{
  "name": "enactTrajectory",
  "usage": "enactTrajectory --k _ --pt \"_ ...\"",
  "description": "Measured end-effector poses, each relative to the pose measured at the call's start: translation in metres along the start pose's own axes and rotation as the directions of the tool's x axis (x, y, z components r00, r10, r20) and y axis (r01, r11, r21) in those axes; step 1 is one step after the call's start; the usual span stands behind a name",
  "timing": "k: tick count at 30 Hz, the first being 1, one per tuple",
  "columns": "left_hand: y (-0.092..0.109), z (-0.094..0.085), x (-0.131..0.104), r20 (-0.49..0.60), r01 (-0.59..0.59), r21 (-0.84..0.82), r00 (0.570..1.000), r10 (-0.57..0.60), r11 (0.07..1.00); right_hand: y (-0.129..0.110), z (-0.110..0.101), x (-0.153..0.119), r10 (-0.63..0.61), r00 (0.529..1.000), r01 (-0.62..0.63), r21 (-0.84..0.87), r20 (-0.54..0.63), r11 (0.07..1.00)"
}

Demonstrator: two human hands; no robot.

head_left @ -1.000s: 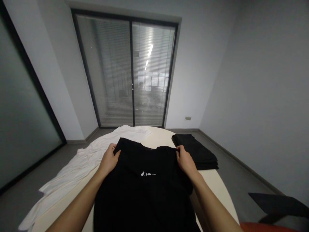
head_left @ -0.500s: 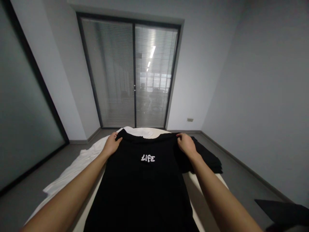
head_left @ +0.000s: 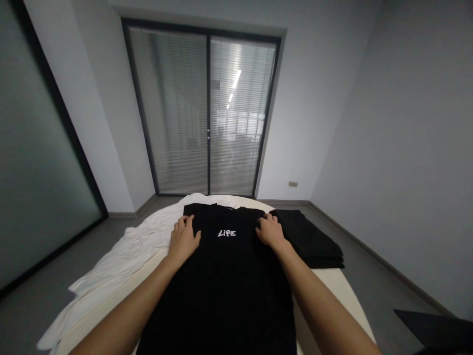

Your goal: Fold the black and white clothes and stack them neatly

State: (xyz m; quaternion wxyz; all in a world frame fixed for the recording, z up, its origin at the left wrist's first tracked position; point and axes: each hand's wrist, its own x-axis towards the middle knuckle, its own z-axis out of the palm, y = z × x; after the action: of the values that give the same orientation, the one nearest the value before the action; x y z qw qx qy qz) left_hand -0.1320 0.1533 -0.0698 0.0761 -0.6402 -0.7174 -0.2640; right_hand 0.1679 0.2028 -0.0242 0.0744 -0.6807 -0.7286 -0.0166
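Observation:
A black T-shirt (head_left: 221, 281) lies spread on the pale table (head_left: 334, 283), its neckline towards the far end. White lettering (head_left: 226, 233) on its upper part appears upside down to me. My left hand (head_left: 184, 240) rests at the shirt's left edge below the shoulder, thumb and fingers apart. On the opposite edge, my right hand (head_left: 271, 230) has its fingers bent in on the black cloth near the shoulder. The fingertips there are partly hidden.
White garments (head_left: 133, 246) lie heaped along the table's left side. A stack of folded black clothes (head_left: 308, 236) sits at the right, close beside my right hand. Beyond the table stand a glazed door with blinds (head_left: 236, 118) and grey walls. Something dark (head_left: 436, 328) shows at lower right.
Both hands have come nearer to me from the shirt's shoulders and closer together. The left hand has let go. The shirt's top now lies flatter, and the right sleeve no longer spreads outward over the stack.

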Motion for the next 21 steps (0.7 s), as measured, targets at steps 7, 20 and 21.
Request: enactTrajectory --k 7,20,21 --pt "-0.003 0.018 -0.046 0.260 -0.154 0.085 0.957 0.127 0.984 -0.004 0.018 -0.036 -0.029 0.967 -0.007 0.139 0.252 0.990" --pt "-0.003 0.018 -0.039 0.308 -0.265 0.130 0.927 0.215 0.955 0.006 0.070 -0.018 -0.094 0.958 0.040 0.198 0.272 0.979" --pt "-0.001 0.018 -0.041 0.279 -0.288 0.125 0.928 0.245 0.949 0.008 0.070 -0.015 -0.110 0.969 0.060 0.221 0.223 0.974"
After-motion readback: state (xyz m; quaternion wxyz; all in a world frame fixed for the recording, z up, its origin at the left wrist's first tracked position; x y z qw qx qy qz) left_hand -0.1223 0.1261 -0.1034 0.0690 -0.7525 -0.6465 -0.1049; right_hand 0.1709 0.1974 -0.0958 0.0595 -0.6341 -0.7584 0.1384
